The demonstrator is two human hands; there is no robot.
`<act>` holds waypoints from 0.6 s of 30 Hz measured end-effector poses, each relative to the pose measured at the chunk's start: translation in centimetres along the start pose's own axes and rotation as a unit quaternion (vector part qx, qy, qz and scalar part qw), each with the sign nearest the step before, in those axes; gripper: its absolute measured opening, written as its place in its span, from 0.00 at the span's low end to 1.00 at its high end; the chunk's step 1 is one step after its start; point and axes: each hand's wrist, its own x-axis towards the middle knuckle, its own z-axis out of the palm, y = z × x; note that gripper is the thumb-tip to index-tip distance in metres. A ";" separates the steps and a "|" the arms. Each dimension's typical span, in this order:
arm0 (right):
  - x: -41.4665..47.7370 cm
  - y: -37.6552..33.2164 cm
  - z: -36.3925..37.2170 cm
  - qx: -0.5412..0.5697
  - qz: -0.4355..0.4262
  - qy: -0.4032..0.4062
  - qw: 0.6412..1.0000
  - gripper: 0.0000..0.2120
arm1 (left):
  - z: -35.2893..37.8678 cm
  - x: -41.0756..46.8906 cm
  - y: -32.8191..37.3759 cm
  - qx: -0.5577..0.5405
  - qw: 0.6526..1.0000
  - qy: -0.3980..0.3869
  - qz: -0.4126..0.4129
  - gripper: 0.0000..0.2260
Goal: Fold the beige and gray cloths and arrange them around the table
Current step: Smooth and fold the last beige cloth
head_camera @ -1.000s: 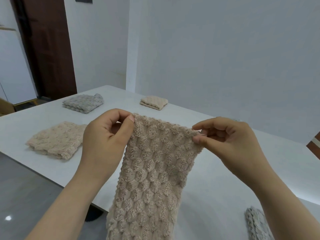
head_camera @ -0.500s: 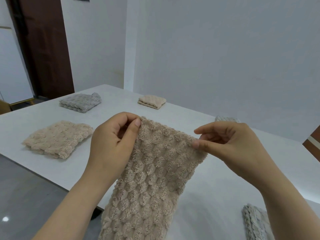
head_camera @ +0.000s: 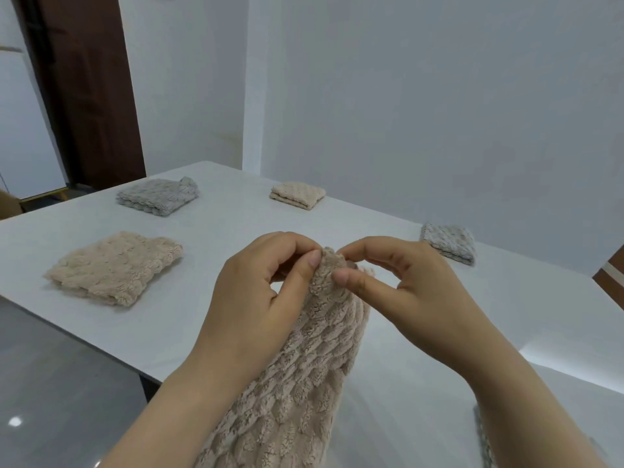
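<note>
Head view: beige cloth (head_camera: 304, 383) above table (head_camera: 229, 231) (folded gray cloth (head_camera: 157, 197) far left)

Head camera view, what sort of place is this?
Probably a plain indoor room, perhaps a dining or meeting room: a large white table laid with folded cloths like the near beige cloth and far gray cloth, bare white walls, a dark brown door at left.
</note>
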 end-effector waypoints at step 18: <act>-0.3 0.3 0.6 0.072 -0.018 0.019 0.997 0.05 | 0.2 -1.8 -0.4 -0.132 0.985 -0.014 -0.112 0.07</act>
